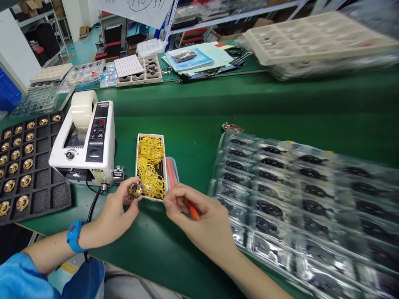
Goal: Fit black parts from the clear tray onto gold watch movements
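Observation:
My left hand, with a blue wristband, pinches a round gold-coloured watch movement between thumb and fingers, just left of a white box. Thin yellow rings lie in a heap inside that box. My right hand is closed at the box's near right corner, its thumb and forefinger pressed together. An orange stick-like tool shows under its curled fingers; the tip is hidden. Beside the box, another orange length lies over a small clear tray; I cannot tell whether both belong together.
A white tape dispenser stands left of the box, its black cable running down the table edge. Farther left is a black foam tray of gold movements. Clear trays of dark parts cover the right. Papers lie on the back ledge.

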`<action>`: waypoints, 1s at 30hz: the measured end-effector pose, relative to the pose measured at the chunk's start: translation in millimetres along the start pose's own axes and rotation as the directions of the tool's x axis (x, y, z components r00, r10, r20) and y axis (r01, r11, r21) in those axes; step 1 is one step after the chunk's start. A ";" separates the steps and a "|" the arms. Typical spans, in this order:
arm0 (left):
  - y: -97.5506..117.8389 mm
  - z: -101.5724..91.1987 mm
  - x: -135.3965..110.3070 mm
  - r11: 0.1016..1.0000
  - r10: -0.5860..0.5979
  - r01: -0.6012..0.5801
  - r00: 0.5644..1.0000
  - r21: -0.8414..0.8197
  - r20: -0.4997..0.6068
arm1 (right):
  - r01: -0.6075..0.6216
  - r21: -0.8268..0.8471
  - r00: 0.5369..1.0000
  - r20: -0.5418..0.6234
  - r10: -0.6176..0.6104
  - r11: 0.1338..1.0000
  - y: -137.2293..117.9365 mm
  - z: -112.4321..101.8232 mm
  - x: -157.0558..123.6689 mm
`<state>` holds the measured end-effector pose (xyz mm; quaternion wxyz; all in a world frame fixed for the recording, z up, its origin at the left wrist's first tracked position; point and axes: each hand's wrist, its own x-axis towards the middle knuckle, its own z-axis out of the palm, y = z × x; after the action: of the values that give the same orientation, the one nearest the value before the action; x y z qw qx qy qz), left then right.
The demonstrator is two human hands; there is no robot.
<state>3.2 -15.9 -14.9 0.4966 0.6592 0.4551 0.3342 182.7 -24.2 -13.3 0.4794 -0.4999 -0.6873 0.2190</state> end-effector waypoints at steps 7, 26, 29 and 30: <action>0.2 -2.2 0.8 0.992 -0.064 0.061 0.998 -0.109 -0.017 | -0.083 -0.322 0.994 0.046 0.103 0.943 26.5 -2.2 3.0; -2.7 -12.3 -3.2 0.935 -0.191 0.138 0.972 -0.327 -0.137 | -0.244 -0.913 0.758 0.031 0.651 0.328 55.7 -130.1 -2.1; -11.6 -9.5 0.1 0.926 -0.209 0.124 0.955 -0.358 -0.212 | -0.256 -0.923 0.704 0.025 0.710 0.287 52.0 -121.3 9.5; -14.4 -9.6 1.8 0.924 -0.207 0.116 0.953 -0.364 -0.222 | -0.263 -0.924 0.689 0.021 0.725 0.276 51.4 -118.7 13.3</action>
<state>-8.6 -9.6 -26.1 0.5677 0.4726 0.5026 0.4491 310.8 -12.6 5.1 -0.1136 -0.7981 -0.5854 0.0869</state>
